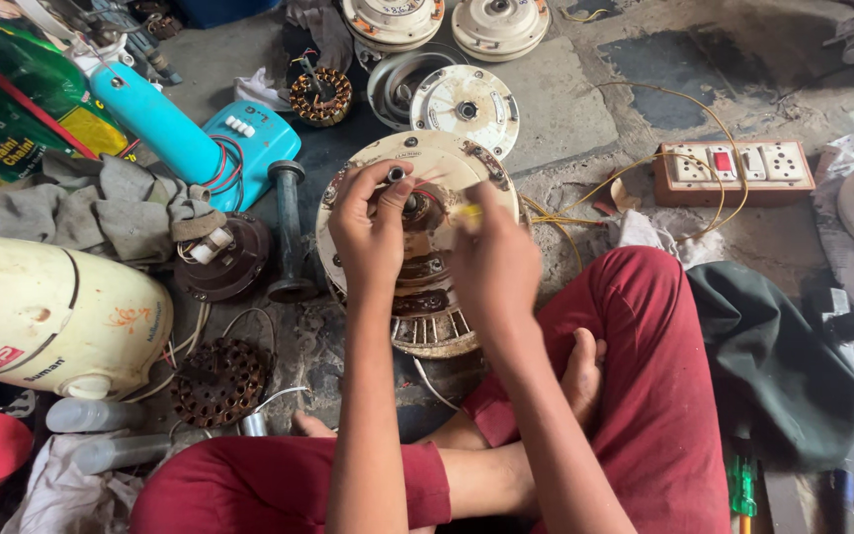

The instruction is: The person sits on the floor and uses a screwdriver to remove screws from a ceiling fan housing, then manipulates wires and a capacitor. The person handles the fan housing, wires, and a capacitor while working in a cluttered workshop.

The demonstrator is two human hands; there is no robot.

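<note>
I'm looking straight down at a cream ceiling-fan motor (417, 237) lying on the floor (555, 109), right in front of crossed legs in red trousers (644, 396). My left hand (370, 232) sits on the motor's upper left face, its fingers (387, 178) curled together and pinching the small metal shaft end at the hub. My right hand (494, 267) covers the motor's right half; its fingers are pressed together on a small yellow tool (467, 213), just right of the hub. The tool is blurred, so I can't tell what kind it is. Copper windings show at the motor's lower edge, below both hands.

Room is tight. A dark spool (289, 232) stands just beside the motor's left rim, with a dark round part (224, 257) beyond it. A smaller cream cover plate (467, 104) nearly touches the top rim. On the right, yellow wires (585, 198) run from the motor to a switchboard (733, 170), well apart. The barest floor lies at the upper right, between cover plate and switchboard.
</note>
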